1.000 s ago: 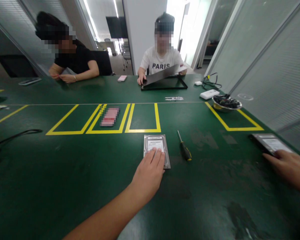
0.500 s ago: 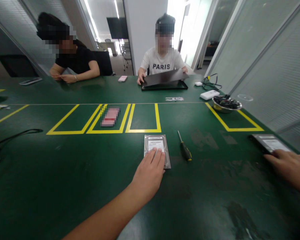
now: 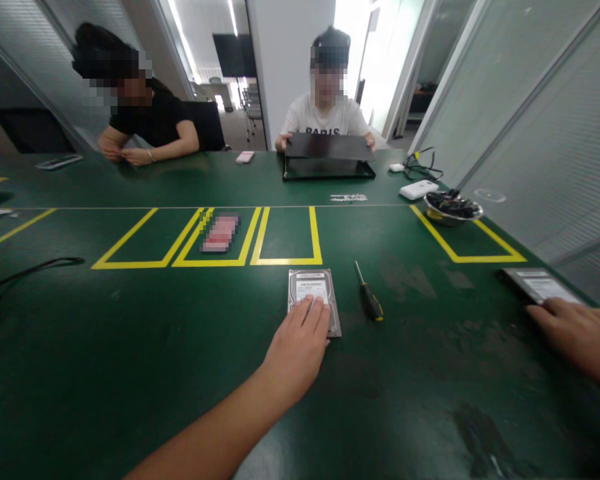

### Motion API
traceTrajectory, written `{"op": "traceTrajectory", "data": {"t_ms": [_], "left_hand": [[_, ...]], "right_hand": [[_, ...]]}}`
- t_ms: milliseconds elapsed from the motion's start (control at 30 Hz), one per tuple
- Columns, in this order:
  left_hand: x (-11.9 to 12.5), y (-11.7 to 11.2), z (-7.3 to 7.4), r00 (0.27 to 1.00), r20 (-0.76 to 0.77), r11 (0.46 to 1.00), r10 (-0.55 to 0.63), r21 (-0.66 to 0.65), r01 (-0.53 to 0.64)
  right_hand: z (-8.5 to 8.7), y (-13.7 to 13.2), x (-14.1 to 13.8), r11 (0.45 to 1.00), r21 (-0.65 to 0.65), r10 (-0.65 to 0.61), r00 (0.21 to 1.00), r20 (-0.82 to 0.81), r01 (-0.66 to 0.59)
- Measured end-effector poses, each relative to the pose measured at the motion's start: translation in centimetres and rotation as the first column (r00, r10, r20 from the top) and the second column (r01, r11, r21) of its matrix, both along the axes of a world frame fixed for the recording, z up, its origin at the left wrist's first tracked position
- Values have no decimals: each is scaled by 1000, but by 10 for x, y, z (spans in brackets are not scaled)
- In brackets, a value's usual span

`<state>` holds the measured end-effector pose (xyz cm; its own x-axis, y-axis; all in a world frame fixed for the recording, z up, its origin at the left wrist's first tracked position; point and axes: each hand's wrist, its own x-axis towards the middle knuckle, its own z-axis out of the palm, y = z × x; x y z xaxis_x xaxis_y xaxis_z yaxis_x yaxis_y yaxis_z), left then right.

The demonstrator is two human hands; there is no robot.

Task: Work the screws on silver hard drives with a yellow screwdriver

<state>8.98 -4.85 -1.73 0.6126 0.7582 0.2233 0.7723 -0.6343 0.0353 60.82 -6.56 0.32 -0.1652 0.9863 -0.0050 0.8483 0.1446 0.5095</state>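
A silver hard drive point(image 3: 313, 291) with a white label lies flat on the green table point(image 3: 130, 347), just below a yellow taped box. My left hand point(image 3: 297, 347) rests on its near end, fingers stretched flat and together. Right of the drive lies a small screwdriver point(image 3: 368, 301) with a black and yellow handle. At the far right my right hand point(image 3: 577, 332) lies flat, fingertips touching the near edge of a second drive point(image 3: 537, 285) with a white label.
Yellow taped boxes point(image 3: 286, 237) mark the table's middle; one holds a pink card point(image 3: 221, 233). A metal bowl point(image 3: 453, 207), a white box point(image 3: 419, 189) and cables sit back right. Two people sit across; one handles a dark panel point(image 3: 329, 147). A black cable point(image 3: 30, 270) lies left.
Both my hands stay where they were. The person opposite has swung the dark panel round from a slant to level above the black frame.
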Motion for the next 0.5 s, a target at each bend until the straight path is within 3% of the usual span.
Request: {"op": "traceTrajectory", "data": {"t_ms": [500], "left_hand": [[0, 1, 0, 1000, 8, 1000, -6, 8, 6]], "right_hand": [[9, 2, -16, 995, 9, -100, 994, -43, 101]]}}
